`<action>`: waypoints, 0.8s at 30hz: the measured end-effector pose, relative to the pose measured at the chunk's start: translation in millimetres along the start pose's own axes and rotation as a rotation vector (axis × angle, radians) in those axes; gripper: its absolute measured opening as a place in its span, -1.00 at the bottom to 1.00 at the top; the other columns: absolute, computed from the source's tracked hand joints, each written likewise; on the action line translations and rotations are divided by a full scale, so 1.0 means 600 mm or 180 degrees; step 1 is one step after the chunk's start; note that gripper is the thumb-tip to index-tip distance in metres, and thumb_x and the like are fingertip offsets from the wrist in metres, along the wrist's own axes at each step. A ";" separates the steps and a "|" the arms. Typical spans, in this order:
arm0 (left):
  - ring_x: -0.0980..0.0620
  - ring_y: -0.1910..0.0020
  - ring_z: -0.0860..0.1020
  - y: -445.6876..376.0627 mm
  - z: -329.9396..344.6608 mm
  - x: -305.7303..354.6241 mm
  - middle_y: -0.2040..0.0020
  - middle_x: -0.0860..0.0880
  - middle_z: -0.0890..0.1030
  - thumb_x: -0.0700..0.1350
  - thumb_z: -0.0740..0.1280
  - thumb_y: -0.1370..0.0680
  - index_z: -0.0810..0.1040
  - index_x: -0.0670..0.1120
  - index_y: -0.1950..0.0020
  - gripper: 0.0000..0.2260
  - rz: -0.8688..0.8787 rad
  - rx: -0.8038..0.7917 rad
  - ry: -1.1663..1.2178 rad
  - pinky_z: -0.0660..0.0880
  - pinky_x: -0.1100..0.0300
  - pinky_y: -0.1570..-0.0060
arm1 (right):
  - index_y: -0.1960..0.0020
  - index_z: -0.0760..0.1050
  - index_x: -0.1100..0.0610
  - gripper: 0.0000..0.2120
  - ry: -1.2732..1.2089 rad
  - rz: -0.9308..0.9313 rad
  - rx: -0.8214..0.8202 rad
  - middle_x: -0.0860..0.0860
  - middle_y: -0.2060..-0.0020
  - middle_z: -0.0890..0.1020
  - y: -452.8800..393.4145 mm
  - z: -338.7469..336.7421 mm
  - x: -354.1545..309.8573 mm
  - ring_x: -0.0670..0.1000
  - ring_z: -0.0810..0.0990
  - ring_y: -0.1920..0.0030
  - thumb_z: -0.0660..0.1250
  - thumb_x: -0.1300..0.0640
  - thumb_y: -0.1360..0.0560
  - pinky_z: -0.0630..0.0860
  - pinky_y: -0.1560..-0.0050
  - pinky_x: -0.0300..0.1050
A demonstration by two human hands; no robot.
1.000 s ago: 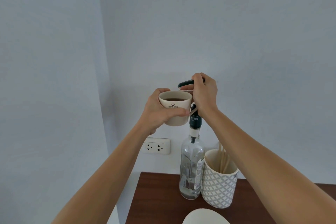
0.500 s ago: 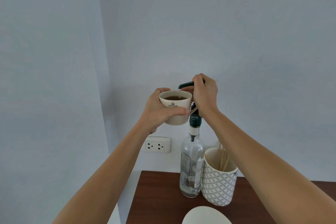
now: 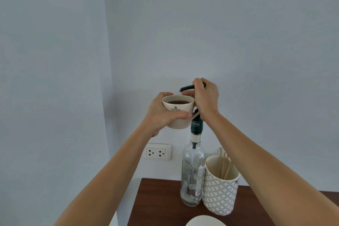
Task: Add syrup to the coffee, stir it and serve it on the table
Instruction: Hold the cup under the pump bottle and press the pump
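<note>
Syrup bottle (image 3: 192,174): a clear glass bottle that stands upright on the dark wooden table (image 3: 161,203), near the table's back edge by the wall; only a little dark liquid shows at its bottom.
Pump (image 3: 186,88): a dark pump head fitted on top of the syrup bottle, its spout pointing left from the bottle's neck and ending just over the rim of the cup.
Cup (image 3: 178,111): a cream mug with a crown mark, held in the air to the left of the syrup bottle's neck, level with the pump collar; dark coffee fills it close to the rim.
Left hand (image 3: 161,115): wraps the cup from the side away from the syrup bottle, thumb across the front, fingers behind; a firm closed hold on the cup.
Right hand (image 3: 206,97): curls over the top of the pump above the syrup bottle, fingers folded around the head, thumb lying toward the cup rim; whether it is pressing down cannot be told for sure.
Patterned holder (image 3: 220,196): a white and grey container touching or just beside the syrup bottle on its right, with pale wooden sticks (image 3: 224,167) standing in it.
Wall socket (image 3: 158,151): on the wall left of the syrup bottle, below the cup.
White dish (image 3: 204,221): only its rim shows at the picture's lower edge, in front of the syrup bottle.
</note>
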State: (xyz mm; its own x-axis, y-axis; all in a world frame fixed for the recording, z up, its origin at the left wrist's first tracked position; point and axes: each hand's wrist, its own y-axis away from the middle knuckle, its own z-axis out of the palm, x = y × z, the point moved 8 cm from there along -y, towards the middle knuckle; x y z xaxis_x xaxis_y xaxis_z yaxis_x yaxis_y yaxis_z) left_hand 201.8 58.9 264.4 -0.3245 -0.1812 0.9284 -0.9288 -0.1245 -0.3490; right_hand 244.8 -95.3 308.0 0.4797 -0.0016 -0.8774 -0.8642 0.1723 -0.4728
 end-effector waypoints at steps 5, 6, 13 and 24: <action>0.19 0.16 0.62 -0.003 -0.001 0.001 0.04 0.10 0.66 0.06 0.62 0.06 0.48 0.02 -0.22 -0.14 0.0033 0.0008 -0.0015 0.52 0.31 0.27 | 0.46 0.32 0.08 -0.72 0.0016 -0.0065 0.0090 0.05 0.52 0.69 -0.001 0.000 0.000 0.13 0.70 0.37 0.20 0.14 -0.43 0.47 0.32 -0.12; 0.19 0.17 0.62 -0.003 -0.001 0.000 0.04 0.10 0.65 0.06 0.62 0.06 0.48 0.02 -0.22 -0.14 0.0019 0.0004 -0.0013 0.52 0.31 0.27 | 0.46 0.32 0.09 -0.72 0.0030 -0.0064 0.0103 0.05 0.53 0.68 -0.002 0.000 0.001 0.13 0.69 0.38 0.20 0.14 -0.43 0.47 0.32 -0.11; 0.26 0.23 0.62 -0.007 0.000 -0.004 0.06 0.12 0.65 0.06 0.61 0.07 0.48 0.01 -0.24 -0.12 0.0019 0.0003 -0.0006 0.52 0.33 0.30 | 0.47 0.30 0.09 -0.71 -0.0023 -0.0114 0.0115 0.02 0.56 0.66 -0.005 -0.001 0.001 0.18 0.72 0.32 0.18 0.17 -0.43 0.46 0.32 -0.09; 0.24 0.22 0.62 -0.003 -0.001 -0.010 0.05 0.11 0.64 0.06 0.61 0.07 0.47 0.03 -0.22 -0.13 -0.0093 -0.0023 -0.0040 0.51 0.31 0.34 | 0.50 0.23 0.07 -0.65 0.0064 -0.0207 0.0106 -0.10 0.66 0.48 -0.001 -0.003 0.007 0.09 0.74 0.37 0.17 0.21 -0.44 0.40 0.39 -0.16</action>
State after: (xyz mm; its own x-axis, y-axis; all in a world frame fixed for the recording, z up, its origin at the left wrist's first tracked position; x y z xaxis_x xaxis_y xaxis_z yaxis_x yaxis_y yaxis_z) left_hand 205.7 60.9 259.5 -0.2951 -0.1899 0.9364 -0.9391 -0.1230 -0.3208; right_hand 246.9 -97.0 304.3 0.5313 -0.0337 -0.8465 -0.8255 0.2040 -0.5263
